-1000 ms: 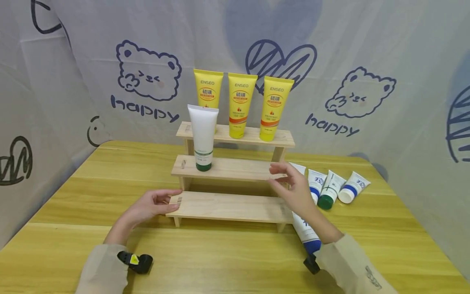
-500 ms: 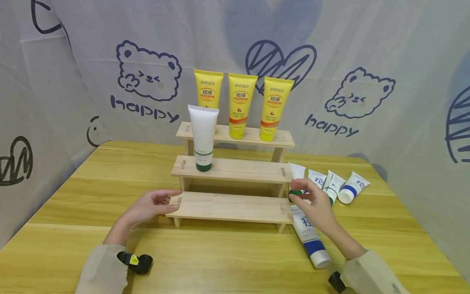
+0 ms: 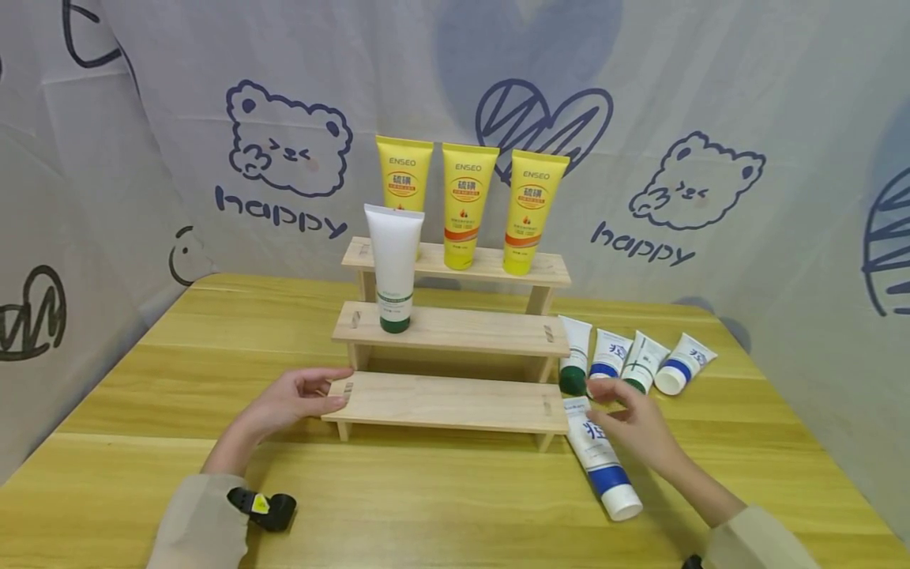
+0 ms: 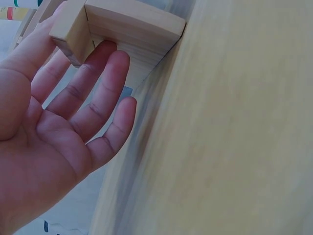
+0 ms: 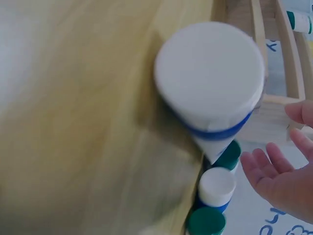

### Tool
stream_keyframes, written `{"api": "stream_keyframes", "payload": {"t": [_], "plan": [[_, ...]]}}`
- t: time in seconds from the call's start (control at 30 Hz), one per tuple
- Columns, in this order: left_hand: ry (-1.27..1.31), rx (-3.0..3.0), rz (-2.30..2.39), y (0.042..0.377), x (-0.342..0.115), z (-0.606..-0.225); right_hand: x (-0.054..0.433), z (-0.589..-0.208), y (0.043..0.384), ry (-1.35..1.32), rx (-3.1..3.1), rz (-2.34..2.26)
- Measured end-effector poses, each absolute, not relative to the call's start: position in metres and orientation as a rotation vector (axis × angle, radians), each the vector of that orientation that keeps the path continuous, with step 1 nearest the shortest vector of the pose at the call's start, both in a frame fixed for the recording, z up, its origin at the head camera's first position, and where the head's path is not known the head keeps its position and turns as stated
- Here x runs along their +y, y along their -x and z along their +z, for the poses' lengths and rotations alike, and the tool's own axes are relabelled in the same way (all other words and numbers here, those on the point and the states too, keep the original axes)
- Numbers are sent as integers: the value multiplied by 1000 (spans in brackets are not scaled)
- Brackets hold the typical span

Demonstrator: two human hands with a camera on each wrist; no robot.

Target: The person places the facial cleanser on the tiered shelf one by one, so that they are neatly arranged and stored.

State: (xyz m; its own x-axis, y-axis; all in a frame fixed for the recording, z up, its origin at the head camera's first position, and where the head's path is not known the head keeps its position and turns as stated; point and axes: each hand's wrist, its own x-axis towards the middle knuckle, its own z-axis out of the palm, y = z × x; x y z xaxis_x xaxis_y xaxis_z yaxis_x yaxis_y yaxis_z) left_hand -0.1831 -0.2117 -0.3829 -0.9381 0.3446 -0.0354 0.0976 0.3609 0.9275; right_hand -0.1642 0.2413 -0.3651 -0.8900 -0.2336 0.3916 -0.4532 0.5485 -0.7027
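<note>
A three-step wooden display stand (image 3: pixel 455 399) is on the table. My left hand (image 3: pixel 287 399) grips the left end of its lowest step, thumb on top and fingers beneath and behind. My right hand (image 3: pixel 636 423), fingers loosely bent and holding nothing, hovers right of the stand. Near it lies a large white tube (image 3: pixel 604 466) with a blue band, its white cap toward me. Just beyond the fingertips lies a white tube with a green cap (image 3: pixel 572 379). Another white, green-capped tube (image 3: pixel 393 261) stands cap-down on the middle step's left end.
Yellow tubes (image 3: pixel 469 205) stand cap-down along the top step. Right of the stand lie more white tubes: one with a blue band (image 3: pixel 611 352), one with green print (image 3: pixel 645 356) and a blue-banded one (image 3: pixel 686 363). A printed cloth (image 3: pixel 441 79) hangs behind the table.
My right hand has moved down and right, from beside the middle step to above the lying tubes, uncovering the large blue-banded one. My left hand has stayed on the lowest step.
</note>
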Motion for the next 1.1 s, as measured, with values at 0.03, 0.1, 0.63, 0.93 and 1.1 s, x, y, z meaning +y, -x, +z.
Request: {"api": "stream_keyframes", "payload": {"t": [0.03, 0.1, 0.63, 0.93, 1.1], "plan": [[-397, 2400, 1609, 183, -212, -383, 244, -367, 163, -579, -2557, 1257], [-393, 2399, 1611, 184, -212, -384, 250, -370, 162, -577, -2614, 1251], [-382, 2398, 1605, 184, -212, -385, 271, -377, 158, -708, -2974, 1458], [-369, 2387, 1609, 184, -212, -385, 269, -374, 157, -582, -3071, 1540], [-375, 2383, 1612, 184, -211, -385, 267, -373, 155, -480, -3072, 1598]]}}
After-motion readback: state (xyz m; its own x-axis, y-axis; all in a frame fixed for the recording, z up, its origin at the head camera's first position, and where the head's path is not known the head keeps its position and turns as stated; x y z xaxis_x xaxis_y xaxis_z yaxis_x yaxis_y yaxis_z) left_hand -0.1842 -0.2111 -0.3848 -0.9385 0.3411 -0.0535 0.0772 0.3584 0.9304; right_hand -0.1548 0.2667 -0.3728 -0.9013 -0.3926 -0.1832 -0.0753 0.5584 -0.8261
